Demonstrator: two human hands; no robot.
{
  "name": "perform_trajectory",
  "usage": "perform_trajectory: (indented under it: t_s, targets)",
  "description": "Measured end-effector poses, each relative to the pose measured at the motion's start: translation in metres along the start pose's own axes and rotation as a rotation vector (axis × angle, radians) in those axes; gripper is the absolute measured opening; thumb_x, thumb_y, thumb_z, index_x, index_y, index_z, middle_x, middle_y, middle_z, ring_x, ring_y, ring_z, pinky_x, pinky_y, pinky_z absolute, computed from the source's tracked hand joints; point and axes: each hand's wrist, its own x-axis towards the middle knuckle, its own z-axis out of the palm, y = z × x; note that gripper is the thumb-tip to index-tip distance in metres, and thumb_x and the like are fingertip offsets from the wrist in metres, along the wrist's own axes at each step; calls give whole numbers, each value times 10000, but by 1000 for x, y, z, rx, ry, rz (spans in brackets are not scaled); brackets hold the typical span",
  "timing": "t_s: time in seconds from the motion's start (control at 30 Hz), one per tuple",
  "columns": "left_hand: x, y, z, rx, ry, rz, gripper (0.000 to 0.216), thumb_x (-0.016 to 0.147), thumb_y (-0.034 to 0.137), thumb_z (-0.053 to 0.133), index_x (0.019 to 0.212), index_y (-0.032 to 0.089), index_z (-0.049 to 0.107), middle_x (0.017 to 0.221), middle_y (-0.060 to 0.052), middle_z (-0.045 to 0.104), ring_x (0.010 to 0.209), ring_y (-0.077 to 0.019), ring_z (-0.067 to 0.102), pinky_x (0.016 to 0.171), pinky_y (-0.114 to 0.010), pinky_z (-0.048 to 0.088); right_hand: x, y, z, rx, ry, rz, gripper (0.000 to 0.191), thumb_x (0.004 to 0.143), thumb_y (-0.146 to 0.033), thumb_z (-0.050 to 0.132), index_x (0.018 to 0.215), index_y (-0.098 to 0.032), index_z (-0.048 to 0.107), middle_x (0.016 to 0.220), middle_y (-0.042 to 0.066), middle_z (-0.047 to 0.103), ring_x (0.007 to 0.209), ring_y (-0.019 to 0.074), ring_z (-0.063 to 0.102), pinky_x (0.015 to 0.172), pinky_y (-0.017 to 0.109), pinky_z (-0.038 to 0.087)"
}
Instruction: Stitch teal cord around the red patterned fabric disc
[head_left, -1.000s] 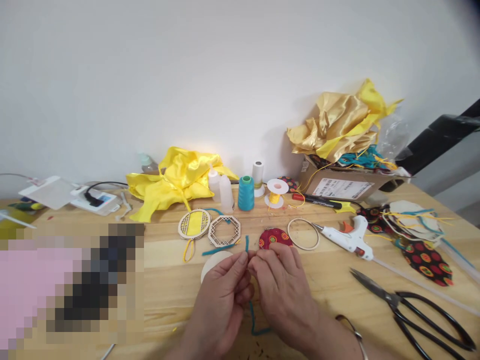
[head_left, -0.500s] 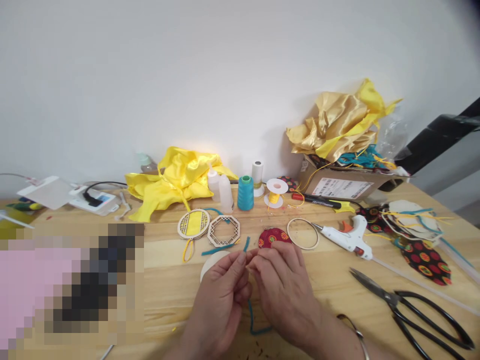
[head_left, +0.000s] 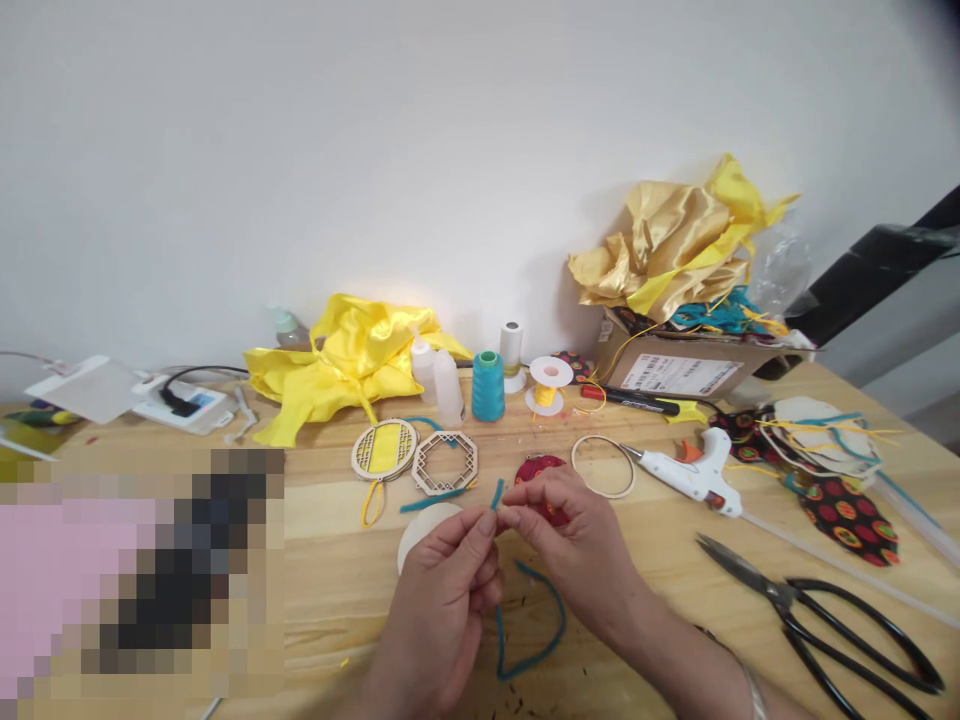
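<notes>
My left hand point(head_left: 446, 590) and my right hand point(head_left: 574, 545) meet low in the middle of the wooden table point(head_left: 660, 560). Both pinch a teal cord point(head_left: 536, 640) at its upper end, fingertips touching. The cord's short tip sticks up above the fingers, and its long part loops down between my wrists onto the table. A pale round disc point(head_left: 420, 525) lies partly under my left hand. A red patterned fabric round point(head_left: 541, 468) shows just behind my right hand.
Behind lie two wooden cut-out frames point(head_left: 445, 462), a wooden ring point(head_left: 602, 466), a teal thread spool point(head_left: 487, 385), yellow cloth point(head_left: 345, 360) and a cardboard box point(head_left: 679, 365). A white glue gun point(head_left: 694, 470) and black scissors point(head_left: 825, 620) lie to the right.
My right hand has lifted and moved slightly back, drawing the cord so that its loop now shows openly on the table between my wrists. The left hand has barely moved.
</notes>
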Motion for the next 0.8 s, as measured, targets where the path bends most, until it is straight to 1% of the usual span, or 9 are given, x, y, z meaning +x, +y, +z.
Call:
perform_trajectory:
  t_s: [0.1,0.17,0.33,0.47,0.57,0.67,0.73,0.8]
  targets:
    - [0,-1,0,22,-3,-1,213,633,318,798,696,128,724,492,84,347,461,-42,221,391,-145,211,0,-3,1,36,-19,107,50,737,-247,675,712,-210,697,742,12,633,765,170,558,689,296,433]
    - [0,-2,0,36,-9,-2,214,639,324,793,703,129,730,490,87,330,462,-44,210,393,-148,205,1,-4,1,56,-34,142,61,725,-254,680,694,-205,698,734,15,636,767,173,567,709,304,440]
    - [-1,-3,-1,62,-8,-1,200,672,317,771,749,133,754,519,69,383,471,-46,226,399,-152,213,1,5,3,119,-61,143,120,759,-278,649,672,-204,685,728,13,642,807,178,596,785,322,456]
    - [-1,-3,-1,67,-7,-4,178,686,303,761,746,136,761,527,58,420,469,-43,238,401,-153,219,0,11,4,142,-54,163,145,779,-296,629,677,-203,677,751,20,646,835,186,606,792,330,477]
    - [-1,-3,-1,66,-16,-7,178,682,299,764,745,133,763,525,53,443,462,-40,237,400,-155,216,0,9,4,176,-51,192,147,768,-296,633,672,-188,664,733,23,627,794,182,613,741,316,504]
    - [-1,-3,-1,70,-17,-6,183,667,296,774,723,122,759,503,55,437,458,-40,231,397,-160,207,2,4,2,280,-57,258,167,756,-316,631,676,-170,652,725,13,590,651,148,606,626,287,523]
    - [-1,-4,-1,75,-17,-7,184,665,293,774,713,116,754,534,30,498,459,-37,235,396,-163,198,3,0,1,314,-48,273,186,754,-326,622,667,-164,643,707,3,571,581,126,579,563,264,506]
    - [-1,-4,-1,81,-17,-11,179,672,291,768,705,116,745,597,-6,570,461,-33,254,400,-165,198,5,-3,-1,243,-29,231,189,759,-310,613,645,-162,641,673,2,574,590,125,558,570,256,477]
